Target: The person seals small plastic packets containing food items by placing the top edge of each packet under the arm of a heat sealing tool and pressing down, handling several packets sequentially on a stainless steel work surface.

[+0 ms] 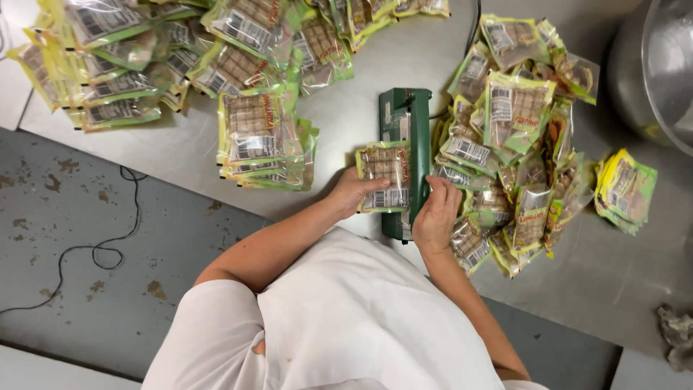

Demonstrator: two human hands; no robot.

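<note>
My left hand (350, 191) grips the lower left edge of a clear green-trimmed food packet (385, 175) that lies flat with its right edge in the green heat sealer (404, 155). My right hand (437, 213) presses down on the sealer's arm near its front end, fingers curled over it. The packet holds rows of brown pieces and has a barcode label. Just right of the sealer, touching my right hand, spreads a loose heap of similar packets (516, 144).
A neat stack of packets (261, 137) lies left of the sealer, with a larger pile (108, 65) at far left. A metal bowl (660, 68) stands top right. A black cable (108, 245) trails on the grey floor below the steel table (606, 274).
</note>
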